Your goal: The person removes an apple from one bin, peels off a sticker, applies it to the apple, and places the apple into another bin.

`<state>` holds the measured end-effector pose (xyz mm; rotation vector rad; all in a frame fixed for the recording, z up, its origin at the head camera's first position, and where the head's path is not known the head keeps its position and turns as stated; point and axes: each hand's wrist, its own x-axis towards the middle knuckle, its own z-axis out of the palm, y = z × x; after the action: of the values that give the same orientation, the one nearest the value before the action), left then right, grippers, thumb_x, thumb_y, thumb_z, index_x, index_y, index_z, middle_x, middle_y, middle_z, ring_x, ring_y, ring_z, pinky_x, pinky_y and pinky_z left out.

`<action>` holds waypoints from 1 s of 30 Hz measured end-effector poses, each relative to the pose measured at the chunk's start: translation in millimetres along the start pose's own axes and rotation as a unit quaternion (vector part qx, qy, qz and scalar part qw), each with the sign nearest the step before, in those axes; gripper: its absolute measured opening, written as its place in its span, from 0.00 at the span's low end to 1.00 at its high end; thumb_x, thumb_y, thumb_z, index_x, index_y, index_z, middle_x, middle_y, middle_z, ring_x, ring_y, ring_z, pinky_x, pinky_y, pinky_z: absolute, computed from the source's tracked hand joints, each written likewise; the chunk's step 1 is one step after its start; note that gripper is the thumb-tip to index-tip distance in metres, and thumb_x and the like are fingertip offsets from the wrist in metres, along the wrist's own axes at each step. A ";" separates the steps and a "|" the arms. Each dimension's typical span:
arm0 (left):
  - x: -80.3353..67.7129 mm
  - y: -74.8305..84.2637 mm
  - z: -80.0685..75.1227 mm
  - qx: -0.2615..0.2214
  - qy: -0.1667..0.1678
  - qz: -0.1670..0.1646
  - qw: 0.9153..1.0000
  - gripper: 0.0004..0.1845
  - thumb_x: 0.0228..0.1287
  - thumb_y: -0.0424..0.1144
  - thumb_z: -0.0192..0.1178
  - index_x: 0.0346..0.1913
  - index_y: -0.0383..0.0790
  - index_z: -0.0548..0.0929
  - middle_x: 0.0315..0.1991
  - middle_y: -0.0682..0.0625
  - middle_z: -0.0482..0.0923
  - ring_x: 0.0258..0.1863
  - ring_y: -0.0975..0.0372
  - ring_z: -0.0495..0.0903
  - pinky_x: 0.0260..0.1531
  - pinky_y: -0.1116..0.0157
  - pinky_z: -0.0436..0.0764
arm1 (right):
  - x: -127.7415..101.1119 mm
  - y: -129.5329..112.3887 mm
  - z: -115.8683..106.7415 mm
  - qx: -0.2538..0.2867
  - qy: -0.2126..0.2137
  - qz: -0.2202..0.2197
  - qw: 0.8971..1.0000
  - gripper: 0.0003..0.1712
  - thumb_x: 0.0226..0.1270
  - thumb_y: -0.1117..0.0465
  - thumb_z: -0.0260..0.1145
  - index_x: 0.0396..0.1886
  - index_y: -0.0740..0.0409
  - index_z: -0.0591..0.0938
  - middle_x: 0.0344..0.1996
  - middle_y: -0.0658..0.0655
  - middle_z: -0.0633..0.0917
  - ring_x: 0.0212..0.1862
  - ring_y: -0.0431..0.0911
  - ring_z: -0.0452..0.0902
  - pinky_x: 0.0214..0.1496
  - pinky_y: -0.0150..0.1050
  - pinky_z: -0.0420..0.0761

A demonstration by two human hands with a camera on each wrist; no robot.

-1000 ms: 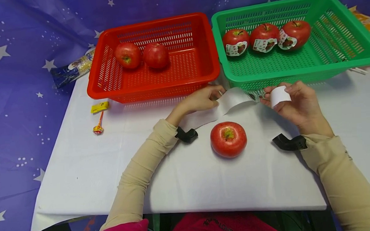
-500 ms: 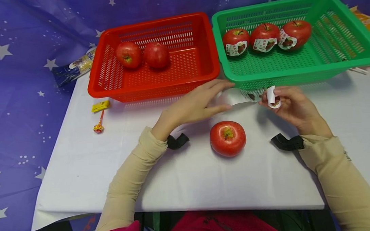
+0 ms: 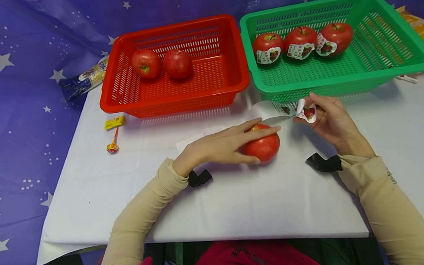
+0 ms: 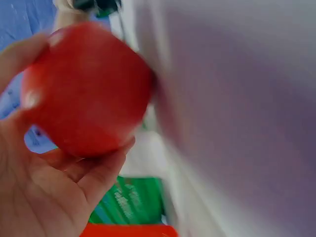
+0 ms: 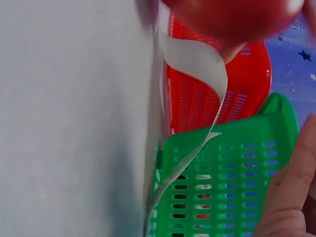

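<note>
My left hand (image 3: 217,146) grips a red apple (image 3: 267,146), its fingers spread over the top. In the left wrist view the thumb and fingertips curve round the apple (image 4: 89,94). My right hand (image 3: 338,122) pinches a white fruit sticker (image 3: 308,112) with a red apple picture on it. That sticker curls up at the end of a paper strip of stickers (image 3: 263,108), which runs left across the table behind the apple. In the right wrist view the backing strip (image 5: 197,61) bends between the apple and the green basket.
Behind the left arm, a red basket (image 3: 176,103) holds two plain apples. Beside it, a green basket (image 3: 336,79) holds three stickered apples (image 3: 301,43). A lollipop (image 3: 112,147) and a yellow packet (image 3: 114,122) lie at the left, with a blue-and-gold packet (image 3: 84,78) farther back.
My left hand has let go of the strip and moved onto the apple, which has shifted slightly back. The right hand has turned, showing the sticker's printed side.
</note>
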<state>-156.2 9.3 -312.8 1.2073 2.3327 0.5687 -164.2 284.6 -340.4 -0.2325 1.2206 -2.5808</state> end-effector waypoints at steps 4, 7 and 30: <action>4.9 -15.1 -0.2 -0.073 0.016 -0.025 0.997 0.40 0.67 0.56 0.55 0.75 0.67 0.45 0.76 0.53 0.47 0.75 0.63 0.49 0.70 0.58 0.61 | -1.3 4.6 10.1 -0.062 0.017 -0.034 0.997 0.18 0.67 0.80 0.48 0.35 0.70 0.86 0.35 0.58 0.85 0.37 0.45 0.80 0.37 0.33 0.82; 10.8 -19.2 3.2 -0.085 0.040 -0.002 0.996 0.39 0.66 0.53 0.57 0.75 0.56 0.51 0.73 0.54 0.54 0.72 0.65 0.55 0.68 0.61 0.64 | -4.6 10.5 22.0 -0.158 -0.004 -0.057 0.986 0.17 0.60 0.84 0.53 0.35 0.70 0.85 0.35 0.57 0.84 0.40 0.46 0.74 0.36 0.29 0.78; 26.3 -10.5 8.8 -0.069 0.082 -0.011 0.994 0.48 0.52 0.60 0.68 0.70 0.46 0.57 0.65 0.55 0.65 0.58 0.68 0.70 0.57 0.73 0.71 | -13.6 41.3 63.4 -0.432 -0.010 -0.225 0.873 0.10 0.42 0.83 0.71 0.25 0.70 0.85 0.24 0.49 0.79 0.32 0.40 0.71 0.30 0.24 0.70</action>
<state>-171.6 27.0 -331.0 1.1068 2.3934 0.8360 -127.4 217.5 -332.8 -0.7910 2.4865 -2.1207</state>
